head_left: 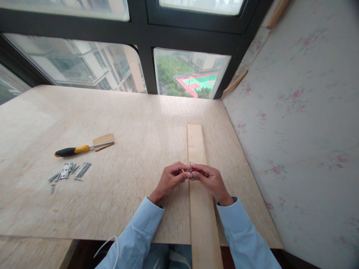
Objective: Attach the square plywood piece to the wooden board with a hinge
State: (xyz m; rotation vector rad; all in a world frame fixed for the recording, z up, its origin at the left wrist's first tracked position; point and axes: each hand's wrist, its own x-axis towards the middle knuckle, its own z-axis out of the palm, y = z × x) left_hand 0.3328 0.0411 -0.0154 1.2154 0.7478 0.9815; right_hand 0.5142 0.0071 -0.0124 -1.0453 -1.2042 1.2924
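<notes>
Light-blue sleeves (pixel 140 231) are seen at the near edge, and between them the near end of a long wooden slat (pixel 196 145) is laid, running away across the table (pixel 126 112) towards the window (pixel 190 73). Both hands are brought together just above the slat, about halfway along it. The left hand (pixel 169 179) and the right hand (pixel 210 179) are curled inwards, with the fingertips closed in a pinch on a small metal piece (pixel 190 169), which is held between the two hands; the other fingers are folded and nothing else is gripped. What kind of piece it is cannot be told, as it is mostly hidden by the fingers. Well apart, on the left of the table, a screwdriver (pixel 81 148) with a black and yellow handle is laid with its shaft resting on a small wooden block (pixel 103 141). Just nearer than it, a loose heap of metal hinges and screws (pixel 70 171) is scattered. On the right, the table is bordered by a flower-patterned wall (pixel 294 130).
</notes>
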